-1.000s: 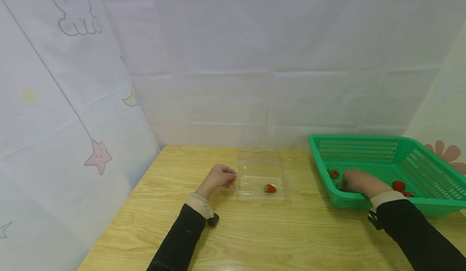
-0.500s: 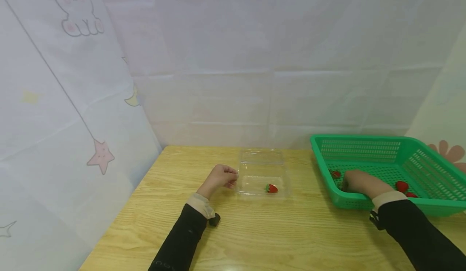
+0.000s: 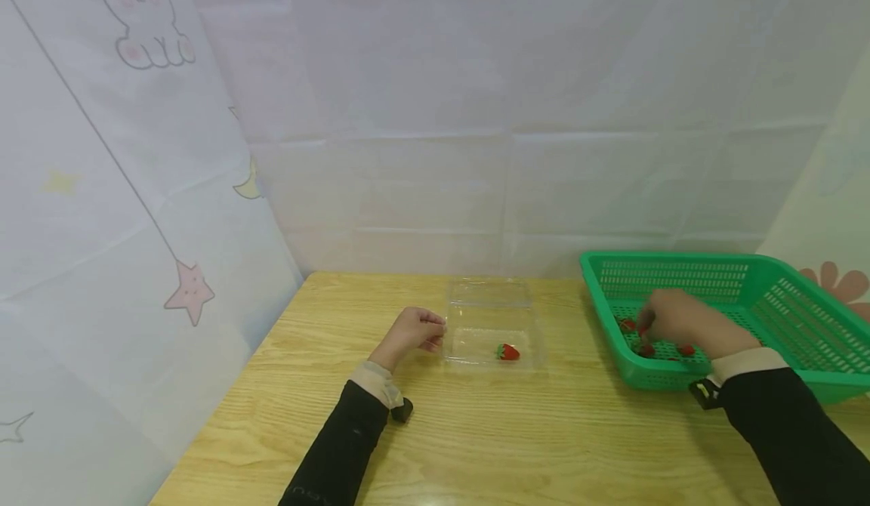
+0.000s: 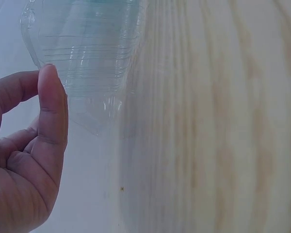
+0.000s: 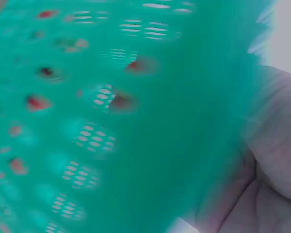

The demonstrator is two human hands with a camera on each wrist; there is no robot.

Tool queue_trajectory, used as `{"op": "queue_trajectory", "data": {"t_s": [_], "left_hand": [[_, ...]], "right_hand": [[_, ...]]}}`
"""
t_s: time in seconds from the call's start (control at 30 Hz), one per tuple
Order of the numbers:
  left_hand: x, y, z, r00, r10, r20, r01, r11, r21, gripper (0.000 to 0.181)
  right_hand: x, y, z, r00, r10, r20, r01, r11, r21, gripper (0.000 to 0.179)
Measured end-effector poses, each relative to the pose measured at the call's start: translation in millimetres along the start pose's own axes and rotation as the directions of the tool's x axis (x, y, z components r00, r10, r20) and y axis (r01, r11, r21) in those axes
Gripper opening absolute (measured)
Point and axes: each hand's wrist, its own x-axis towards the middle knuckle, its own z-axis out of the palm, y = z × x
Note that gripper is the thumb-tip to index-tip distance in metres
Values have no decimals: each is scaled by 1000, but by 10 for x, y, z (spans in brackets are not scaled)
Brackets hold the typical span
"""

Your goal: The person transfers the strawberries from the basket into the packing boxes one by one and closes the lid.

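An unlatched clear plastic clamshell box [image 3: 492,340] stands on the table, its lid [image 3: 488,292] swung back. Inside its base lies one red strawberry [image 3: 508,352] with a green cap. My left hand [image 3: 411,330] pinches the box's left edge between thumb and finger; the left wrist view shows the thumb [image 4: 52,107] against the plastic rim. Over the green basket [image 3: 621,374] my right hand [image 3: 676,317] is bent downward, with a bit of red strawberry [image 3: 643,334] at its fingertips. Its fingertips are mostly hidden in the blurred right wrist view.
Several strawberries lie in the basket, among them one by its left wall [image 3: 626,325] and one under the right wrist [image 3: 686,350]. The basket's raised rim surrounds them. A pale cloth backdrop [image 3: 421,151] hangs behind the wooden table [image 3: 476,430].
My right hand has risen a little from the basket's floor and shifted slightly, showing strawberries beneath it. My left hand keeps its pinch on the box, which stays in place.
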Motion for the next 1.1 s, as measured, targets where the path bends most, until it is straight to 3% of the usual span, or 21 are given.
{"op": "queue_trajectory", "data": {"t_s": [0.1, 0.33, 0.6, 0.9, 1.1], "left_hand": [[-131, 140, 4, 1000, 13, 3, -13, 1000, 6, 22], [98, -105, 1, 1000, 0, -15, 0, 1000, -9, 19], [113, -119, 0, 1000, -7, -13, 7, 1000, -7, 18], [131, -116, 14, 1000, -17, -20, 17, 1000, -1, 17], [119, -128, 3, 1000, -6, -20, 6, 1000, 0, 18]], "right_hand": [[-12, -103, -87, 999, -19, -37, 19, 1000, -13, 14], [4, -350, -235, 993, -61, -102, 59, 998, -24, 8], [50, -713, -296, 983, -107, -153, 102, 994, -35, 6], [240, -983, -182, 970, -166, -177, 161, 986, -40, 9], [479, -1112, 61, 956, -206, -209, 207, 978, -21, 7]]}}
